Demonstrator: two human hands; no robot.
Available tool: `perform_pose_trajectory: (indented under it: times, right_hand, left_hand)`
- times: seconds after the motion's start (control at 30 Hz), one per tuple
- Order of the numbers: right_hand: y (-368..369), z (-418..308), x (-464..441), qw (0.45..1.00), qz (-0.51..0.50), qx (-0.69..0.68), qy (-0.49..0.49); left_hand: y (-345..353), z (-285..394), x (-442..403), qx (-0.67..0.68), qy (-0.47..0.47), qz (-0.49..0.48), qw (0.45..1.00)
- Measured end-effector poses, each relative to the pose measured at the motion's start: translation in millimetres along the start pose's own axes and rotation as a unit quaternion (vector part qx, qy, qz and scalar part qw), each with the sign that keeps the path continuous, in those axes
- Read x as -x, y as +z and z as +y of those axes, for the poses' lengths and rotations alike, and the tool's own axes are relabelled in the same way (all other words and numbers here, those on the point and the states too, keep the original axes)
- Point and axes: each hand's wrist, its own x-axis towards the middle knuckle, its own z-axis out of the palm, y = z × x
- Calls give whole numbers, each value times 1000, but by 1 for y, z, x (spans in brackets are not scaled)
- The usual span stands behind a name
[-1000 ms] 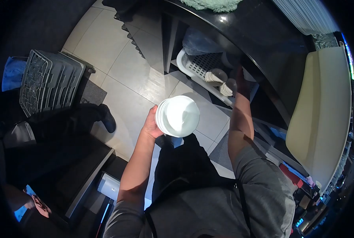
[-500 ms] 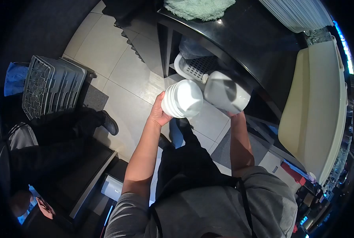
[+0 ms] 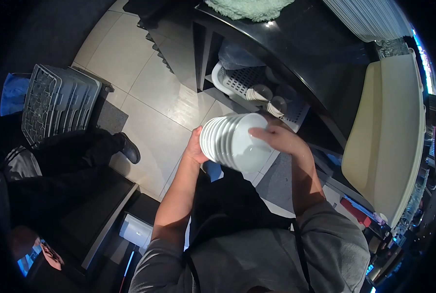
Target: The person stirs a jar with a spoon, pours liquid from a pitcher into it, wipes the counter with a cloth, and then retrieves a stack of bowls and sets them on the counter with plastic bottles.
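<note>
A stack of several white bowls (image 3: pixel 231 141) lies tilted on its side in the air between my hands. At the stack's left end, my left hand (image 3: pixel 196 147) is closed around the bowls. My right hand (image 3: pixel 279 138) grips the right end, with fingers over the inside of the outermost bowl. Just beyond the stack, a white perforated basket (image 3: pixel 220 80) sits on a low shelf. Smaller stacks of bowls (image 3: pixel 259 93) stand in the basket.
A black counter (image 3: pixel 320 53) above the shelf bears a pale green fluffy cloth (image 3: pixel 249 7) and stacked white plates (image 3: pixel 369 19). A cream tub (image 3: pixel 369 132) is at right. Grey racks (image 3: pixel 64 102) stand at left, near another person's shoe (image 3: pixel 127 149).
My right hand has brought its white bowls leftward onto the stack in my left hand, so the stack is longer. The smaller stacks in the basket are now uncovered.
</note>
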Motion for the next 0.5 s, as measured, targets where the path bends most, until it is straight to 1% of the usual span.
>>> perform_pose_trajectory:
  times: [0.03,0.07,0.1,0.13,0.17,0.2,0.23,0.27,0.3,0.33,0.37,0.4,0.43,0.47,0.5]
  right_hand:
    - [0,-3,4,997,-71,-13,13]
    - [0,-6,8,989,-140,-26,24]
    - [1,-8,9,985,-168,-29,-24]
    - [0,-6,8,985,-170,-28,-24]
    - [-1,-1,7,976,-208,-38,-55]
    - [-4,2,7,964,-246,-48,-86]
    - [-11,5,5,948,-292,-115,-45]
    - [-25,21,0,950,-253,-183,-17]
    - [-36,35,-10,945,-211,-249,11]
    - [-38,26,-22,992,10,-117,-38]
    - [-54,45,-44,978,183,-54,-80]
    - [-71,70,-67,943,313,-7,-118]
    - [-86,94,-88,913,383,28,-138]
    - [-98,114,-109,896,416,50,-148]
    - [-108,131,-129,883,440,70,-151]
  left_hand:
    - [-6,-6,4,-12,12,34,999]
    - [-19,-12,8,-11,12,33,999]
    - [-24,-14,13,10,-5,19,1000]
    - [-30,-17,18,31,-21,7,999]
    - [-35,-22,22,47,-34,14,998]
    - [-23,-23,29,48,-32,16,998]
    - [-12,-23,36,47,-23,-10,999]
    - [-4,-24,39,45,-15,-36,998]
    - [-2,-26,41,59,-26,-56,996]
    - [-18,-33,44,59,-24,-55,996]
    - [-47,-45,47,82,-47,-36,995]
    - [-46,-47,52,100,-64,-10,993]
    - [-46,-49,56,118,-79,16,990]
    - [-36,-49,58,119,-76,18,990]
    - [-30,-50,60,116,-79,-7,990]
